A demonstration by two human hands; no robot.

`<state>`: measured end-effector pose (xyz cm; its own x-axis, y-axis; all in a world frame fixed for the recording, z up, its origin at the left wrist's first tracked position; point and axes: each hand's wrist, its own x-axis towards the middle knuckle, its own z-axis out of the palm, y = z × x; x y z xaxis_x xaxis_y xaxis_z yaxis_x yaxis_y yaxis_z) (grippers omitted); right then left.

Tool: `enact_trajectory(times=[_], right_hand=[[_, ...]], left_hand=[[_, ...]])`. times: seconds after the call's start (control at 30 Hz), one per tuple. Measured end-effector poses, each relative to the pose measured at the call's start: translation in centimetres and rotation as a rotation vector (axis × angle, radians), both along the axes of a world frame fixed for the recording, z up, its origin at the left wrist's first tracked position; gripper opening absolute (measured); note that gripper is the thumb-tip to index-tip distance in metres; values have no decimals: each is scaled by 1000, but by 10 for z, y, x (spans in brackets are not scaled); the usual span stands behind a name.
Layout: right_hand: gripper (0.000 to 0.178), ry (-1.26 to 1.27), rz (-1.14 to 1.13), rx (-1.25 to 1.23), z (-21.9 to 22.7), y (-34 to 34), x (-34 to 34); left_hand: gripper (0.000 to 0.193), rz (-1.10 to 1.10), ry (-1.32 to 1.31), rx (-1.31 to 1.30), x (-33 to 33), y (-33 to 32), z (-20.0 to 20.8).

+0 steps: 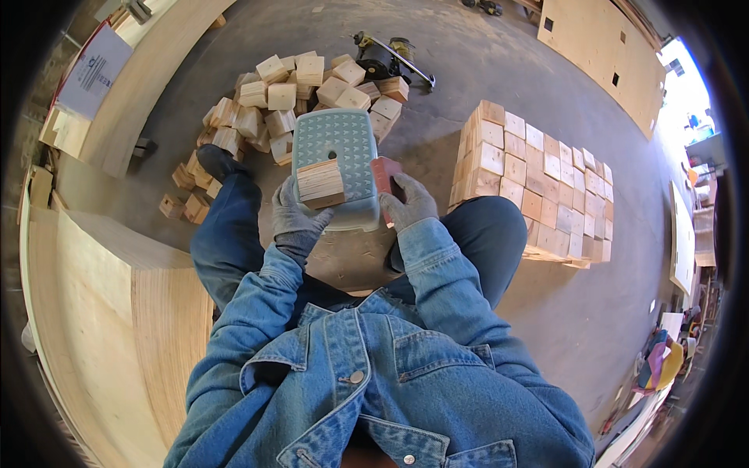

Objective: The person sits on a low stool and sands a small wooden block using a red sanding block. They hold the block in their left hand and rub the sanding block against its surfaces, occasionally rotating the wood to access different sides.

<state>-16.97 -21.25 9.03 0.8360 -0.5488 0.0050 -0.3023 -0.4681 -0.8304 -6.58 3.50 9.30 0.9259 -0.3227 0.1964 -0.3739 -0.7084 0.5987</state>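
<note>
A pale blue-green plastic step stool (335, 132) with a bumpy top stands between my knees. On its near part rests a wooden block (318, 182) with layered, plywood-like edges. My left hand (298, 217), in a grey glove, grips this block from its left and near side. At the stool's right edge my right hand (412, 204), gloved too, holds a folded piece of reddish-brown sandpaper (384, 176). The sandpaper is apart from the block. Fingers of the right hand are partly hidden behind it.
Beyond the stool lies a loose heap of wooden blocks (281, 97), with a dark power tool (390, 58) behind. To my right stands a neat stack of blocks (546, 175). Large plywood sheets (101, 288) rise close on my left; more boards (601, 54) are far right.
</note>
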Motion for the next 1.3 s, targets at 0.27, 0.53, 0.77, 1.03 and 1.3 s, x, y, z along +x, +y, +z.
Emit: enact_trajectory(times=[0.27,0.53,0.77,1.03,1.3], right_hand=[[62,196,220,93,9,7,2],[62,154,110,64,17,-1,4],[64,87,87,55,17,-3,4],[62,45,45,60,12,-5,3],[64,42,61,155,13,-5,5]], left_hand=[[107,38,165,-259,7,-12,-29],[110,125,174,-18,0,-37,21],[122,159,19,49,13,-49,-3],[126,95,-54,44,21,-39,-17],[133,218,1,-21,3,-52,-23]])
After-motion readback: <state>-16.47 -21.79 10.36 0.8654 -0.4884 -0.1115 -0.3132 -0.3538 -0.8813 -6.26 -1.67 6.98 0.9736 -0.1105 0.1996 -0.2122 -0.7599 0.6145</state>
